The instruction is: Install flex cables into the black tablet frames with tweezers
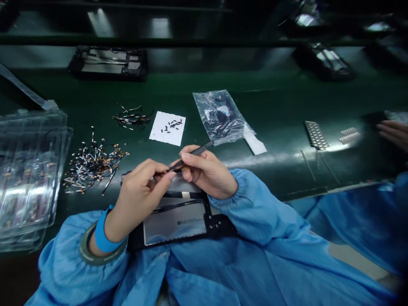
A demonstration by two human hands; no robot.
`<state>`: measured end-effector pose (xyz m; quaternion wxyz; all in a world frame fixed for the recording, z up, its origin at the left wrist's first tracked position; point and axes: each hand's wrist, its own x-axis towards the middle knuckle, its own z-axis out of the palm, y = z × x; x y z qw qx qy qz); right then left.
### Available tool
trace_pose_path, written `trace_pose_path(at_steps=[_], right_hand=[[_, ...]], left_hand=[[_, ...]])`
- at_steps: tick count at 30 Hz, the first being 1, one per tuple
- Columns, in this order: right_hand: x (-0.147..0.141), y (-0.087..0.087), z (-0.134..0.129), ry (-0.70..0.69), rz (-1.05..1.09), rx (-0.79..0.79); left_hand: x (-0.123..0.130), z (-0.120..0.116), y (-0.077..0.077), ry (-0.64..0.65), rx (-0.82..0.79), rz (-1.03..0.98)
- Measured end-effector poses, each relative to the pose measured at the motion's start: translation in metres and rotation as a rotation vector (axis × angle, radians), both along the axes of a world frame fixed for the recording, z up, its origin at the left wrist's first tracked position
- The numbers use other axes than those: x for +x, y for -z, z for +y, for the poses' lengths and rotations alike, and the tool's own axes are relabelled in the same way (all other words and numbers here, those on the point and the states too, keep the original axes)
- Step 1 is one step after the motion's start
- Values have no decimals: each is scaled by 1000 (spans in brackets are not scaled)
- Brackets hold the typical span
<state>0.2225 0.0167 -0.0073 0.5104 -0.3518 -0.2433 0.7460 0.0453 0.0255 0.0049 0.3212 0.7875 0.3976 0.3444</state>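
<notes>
Slim black tweezers (201, 148) are gripped in my right hand (207, 170), slanting down to the left. Their tip meets the fingertips of my left hand (143, 185). Thumb and forefinger of that hand pinch a small dark part (168, 170), mostly hidden by the fingers. Both hands hover over an opened tablet-like device (175, 221) with a silver panel and black frame, lying in front of my body. Beyond the hands, a white sheet (162, 138) bears several tiny black pieces (174, 124).
Small flex cables (94, 165) lie heaped at left, with a smaller cable bunch (132, 117) behind. Clear plastic trays (28, 170) stand far left. A clear bag (223, 119) holds black parts. Device housings (108, 63) sit at the back. Another person's hand (395, 132) is at right.
</notes>
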Motion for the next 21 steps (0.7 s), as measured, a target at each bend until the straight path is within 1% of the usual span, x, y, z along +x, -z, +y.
trace_pose_path(at_steps=[3,7,14,21], right_hand=[[0,2,1,-20,24,-36],[0,2,1,-38,37,-45],[0,4,2,-46,49,-48],[0,7,4,-47,34,-56]], left_hand=[[0,-1,1,3,54,28],[-1,-1,1,9,94,42],[-1,-2,2,16,41,7],[-2,-1,4,17,26,-15]])
